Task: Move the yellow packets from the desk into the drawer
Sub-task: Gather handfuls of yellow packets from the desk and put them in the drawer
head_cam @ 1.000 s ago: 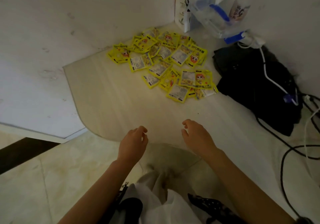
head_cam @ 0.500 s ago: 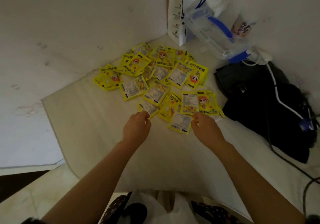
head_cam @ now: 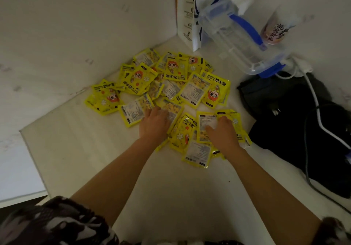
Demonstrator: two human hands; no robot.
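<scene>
Hands reach into a heap of flat yellow foil packets (head_cam: 171,93) spread over the pale desk (head_cam: 79,149) near the wall corner. In the head view, the left hand (head_cam: 154,124) lies with fingers relaxed and flat on one packet, while the right hand (head_cam: 222,132) presses straight fingers on another beside a black fabric bag (head_cam: 296,123). No drawer is visible. Sweeping several overlapping packets together before lifting would likely serve best; the slick wrappers may slide apart if grabbed singly.
</scene>
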